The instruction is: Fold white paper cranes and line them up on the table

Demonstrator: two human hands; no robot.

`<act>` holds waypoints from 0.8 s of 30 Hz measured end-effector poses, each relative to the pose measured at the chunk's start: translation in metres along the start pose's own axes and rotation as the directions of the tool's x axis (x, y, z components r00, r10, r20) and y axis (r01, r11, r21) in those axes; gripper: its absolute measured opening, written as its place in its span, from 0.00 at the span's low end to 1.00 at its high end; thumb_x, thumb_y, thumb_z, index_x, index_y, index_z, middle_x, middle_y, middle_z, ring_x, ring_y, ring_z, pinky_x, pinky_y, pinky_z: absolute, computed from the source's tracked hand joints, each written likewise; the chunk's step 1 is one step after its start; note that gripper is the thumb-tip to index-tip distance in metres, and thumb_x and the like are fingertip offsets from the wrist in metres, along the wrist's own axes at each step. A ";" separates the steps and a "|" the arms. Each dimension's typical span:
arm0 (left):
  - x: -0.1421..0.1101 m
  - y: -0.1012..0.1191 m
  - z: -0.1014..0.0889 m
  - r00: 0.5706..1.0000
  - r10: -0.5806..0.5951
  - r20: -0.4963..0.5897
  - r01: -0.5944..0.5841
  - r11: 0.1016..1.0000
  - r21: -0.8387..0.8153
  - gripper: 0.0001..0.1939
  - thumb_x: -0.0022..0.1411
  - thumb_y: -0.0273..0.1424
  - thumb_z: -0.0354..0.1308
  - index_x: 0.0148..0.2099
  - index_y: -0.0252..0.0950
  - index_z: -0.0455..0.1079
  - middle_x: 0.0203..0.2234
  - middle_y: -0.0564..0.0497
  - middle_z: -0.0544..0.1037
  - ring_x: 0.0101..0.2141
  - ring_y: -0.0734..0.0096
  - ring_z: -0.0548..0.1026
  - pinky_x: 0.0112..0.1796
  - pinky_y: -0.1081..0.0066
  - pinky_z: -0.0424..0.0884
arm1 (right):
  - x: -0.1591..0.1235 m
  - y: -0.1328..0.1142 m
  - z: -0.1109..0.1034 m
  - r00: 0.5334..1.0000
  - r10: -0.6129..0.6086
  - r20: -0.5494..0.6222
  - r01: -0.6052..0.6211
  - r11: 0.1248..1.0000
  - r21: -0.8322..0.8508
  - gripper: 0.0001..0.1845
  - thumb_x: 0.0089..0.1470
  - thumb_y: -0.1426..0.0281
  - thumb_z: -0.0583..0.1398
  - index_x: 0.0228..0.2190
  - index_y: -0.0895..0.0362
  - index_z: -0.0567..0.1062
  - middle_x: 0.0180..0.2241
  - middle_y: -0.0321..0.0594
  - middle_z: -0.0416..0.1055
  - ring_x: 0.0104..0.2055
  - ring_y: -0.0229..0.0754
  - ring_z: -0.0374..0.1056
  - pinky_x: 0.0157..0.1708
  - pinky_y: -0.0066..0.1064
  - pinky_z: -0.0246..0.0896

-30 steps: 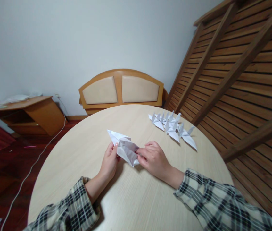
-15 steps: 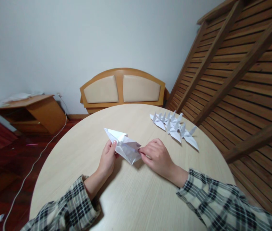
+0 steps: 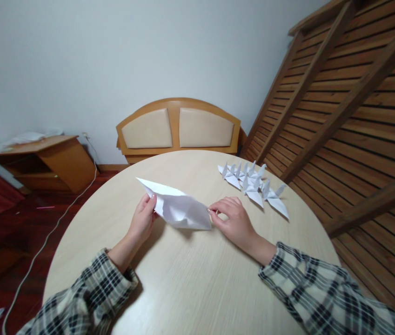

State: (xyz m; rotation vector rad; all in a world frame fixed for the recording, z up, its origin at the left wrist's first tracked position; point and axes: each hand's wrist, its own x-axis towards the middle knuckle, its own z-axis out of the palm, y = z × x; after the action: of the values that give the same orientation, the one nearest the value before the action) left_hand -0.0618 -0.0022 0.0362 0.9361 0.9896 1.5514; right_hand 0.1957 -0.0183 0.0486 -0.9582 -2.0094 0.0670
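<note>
A partly folded sheet of white origami paper (image 3: 179, 208) is stretched between my two hands above the round table. My left hand (image 3: 142, 219) grips its left part, thumb on top and the other fingers hidden beneath. At the paper's right end, my right hand (image 3: 234, 222) pinches an edge between thumb and forefinger. The sheet bulges open in the middle, with creases across it and a long point sticking out past my left hand. Several folded white paper cranes (image 3: 253, 188) stand close together on the table, beyond my right hand.
The pale round table (image 3: 190, 279) fills the foreground. Behind it is a wooden headboard (image 3: 175, 125) with cream panels. Slatted wood (image 3: 351, 121) leans along the right. A low wooden cabinet (image 3: 68, 163) stands at the left, and a white cable (image 3: 49, 237) runs over the dark floor.
The folded paper has been pulled wider and opened out. My left hand has moved left and my right hand slightly right. The cranes stay in place on the table.
</note>
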 end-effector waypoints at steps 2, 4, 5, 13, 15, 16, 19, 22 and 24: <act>0.002 -0.001 -0.002 1.000 0.001 0.009 -0.001 1.000 0.003 0.17 0.52 0.38 0.68 0.41 0.35 0.73 0.31 0.52 0.77 0.27 0.75 0.71 0.27 0.78 0.68 | 0.000 0.001 0.000 0.999 0.050 0.019 -0.050 0.999 0.020 0.04 0.56 0.73 0.60 0.29 0.55 0.75 0.28 0.35 0.74 0.34 0.40 0.68 0.41 0.35 0.53; 0.002 -0.002 -0.002 1.000 -0.013 0.020 0.013 1.000 -0.002 0.17 0.52 0.38 0.68 0.42 0.34 0.73 0.31 0.52 0.77 0.27 0.75 0.71 0.27 0.78 0.68 | 0.000 0.003 0.000 0.994 0.107 0.039 -0.109 0.993 0.055 0.04 0.55 0.73 0.60 0.29 0.55 0.75 0.28 0.34 0.74 0.33 0.39 0.68 0.41 0.35 0.54; 0.002 -0.003 -0.002 1.000 -0.022 0.023 0.022 1.000 -0.008 0.16 0.52 0.38 0.68 0.41 0.34 0.74 0.30 0.52 0.77 0.27 0.75 0.72 0.27 0.79 0.68 | 0.000 0.003 0.000 0.989 0.139 0.049 -0.142 0.987 0.078 0.04 0.55 0.73 0.60 0.29 0.55 0.75 0.28 0.34 0.74 0.33 0.39 0.68 0.41 0.35 0.55; 0.001 -0.005 0.003 0.996 -0.086 0.003 0.086 0.995 -0.051 0.12 0.51 0.33 0.68 0.36 0.33 0.73 0.26 0.52 0.77 0.24 0.77 0.71 0.25 0.79 0.68 | 0.000 0.008 0.006 0.928 0.321 0.190 -0.366 0.882 0.296 0.05 0.54 0.73 0.58 0.27 0.56 0.73 0.28 0.37 0.72 0.32 0.39 0.67 0.35 0.31 0.60; 0.001 -0.008 0.002 0.997 -0.075 -0.018 0.075 0.997 -0.029 0.11 0.51 0.34 0.67 0.35 0.33 0.73 0.25 0.53 0.76 0.24 0.76 0.70 0.25 0.78 0.67 | -0.001 0.006 0.008 0.923 0.328 0.203 -0.379 0.867 0.324 0.04 0.55 0.71 0.58 0.29 0.56 0.72 0.29 0.37 0.72 0.33 0.39 0.67 0.37 0.32 0.62; 0.001 -0.009 0.002 0.997 -0.071 -0.025 0.070 0.997 -0.009 0.12 0.51 0.34 0.67 0.35 0.33 0.72 0.26 0.53 0.76 0.24 0.76 0.71 0.25 0.78 0.68 | -0.001 0.005 0.008 0.922 0.329 0.206 -0.382 0.860 0.339 0.03 0.55 0.69 0.59 0.32 0.56 0.72 0.31 0.38 0.72 0.34 0.40 0.67 0.39 0.33 0.63; -0.001 -0.010 0.003 0.998 -0.058 -0.018 0.059 0.997 0.044 0.14 0.53 0.36 0.66 0.39 0.34 0.73 0.29 0.51 0.77 0.26 0.74 0.72 0.28 0.75 0.69 | -0.002 -0.001 0.010 0.914 0.340 0.221 -0.402 0.832 0.381 0.16 0.54 0.63 0.62 0.44 0.56 0.70 0.39 0.43 0.72 0.41 0.42 0.68 0.46 0.38 0.63; -0.006 -0.007 0.008 0.998 -0.059 0.035 0.056 0.996 0.064 0.16 0.53 0.37 0.66 0.40 0.33 0.72 0.31 0.50 0.78 0.28 0.72 0.72 0.29 0.74 0.69 | -0.004 -0.005 0.012 0.899 0.354 0.258 -0.434 0.797 0.421 0.24 0.55 0.61 0.62 0.51 0.57 0.68 0.47 0.49 0.72 0.46 0.45 0.69 0.48 0.41 0.63; -0.010 -0.004 0.011 0.995 -0.067 0.079 0.061 0.995 0.074 0.16 0.54 0.38 0.66 0.41 0.33 0.72 0.31 0.48 0.78 0.29 0.71 0.73 0.30 0.73 0.68 | -0.005 -0.006 0.014 0.893 0.342 0.291 -0.445 0.766 0.465 0.20 0.57 0.59 0.59 0.48 0.58 0.71 0.46 0.49 0.73 0.45 0.45 0.70 0.45 0.39 0.65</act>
State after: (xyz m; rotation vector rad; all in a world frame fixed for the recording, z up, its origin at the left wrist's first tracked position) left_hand -0.0482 -0.0096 0.0355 1.0008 1.0132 1.4214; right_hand 0.1837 -0.0215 0.0386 -1.0198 -1.7685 0.9295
